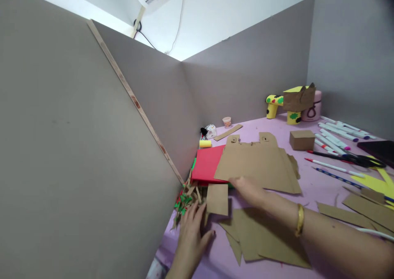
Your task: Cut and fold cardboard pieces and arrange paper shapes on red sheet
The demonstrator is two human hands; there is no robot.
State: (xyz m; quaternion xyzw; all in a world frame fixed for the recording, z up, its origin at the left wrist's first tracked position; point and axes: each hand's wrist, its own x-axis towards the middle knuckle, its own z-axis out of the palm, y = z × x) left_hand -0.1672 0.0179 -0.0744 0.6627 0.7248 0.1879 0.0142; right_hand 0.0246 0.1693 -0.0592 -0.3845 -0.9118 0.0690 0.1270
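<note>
My left hand point(192, 232) is open, its fingers apart over a heap of cardboard scraps point(193, 190) and green and red paper bits point(184, 201) by the left partition. Just right of those fingers is a small cardboard square point(218, 199). My right hand point(248, 190) is closed at the near edge of a big cardboard sheet point(252, 162) with two tabs at its far side. That sheet partly covers red paper point(207, 162). The right fingertips are partly hidden. Below the right forearm lie flat cardboard pieces point(264, 234).
Grey partitions point(246, 74) enclose the table point(215, 246). At the back are a painted yellow and cardboard model point(298, 99) and a small cup point(227, 122). On the right lie a cardboard box point(302, 140), several markers point(335, 133), scissors point(363, 160) and cardboard strips point(344, 215).
</note>
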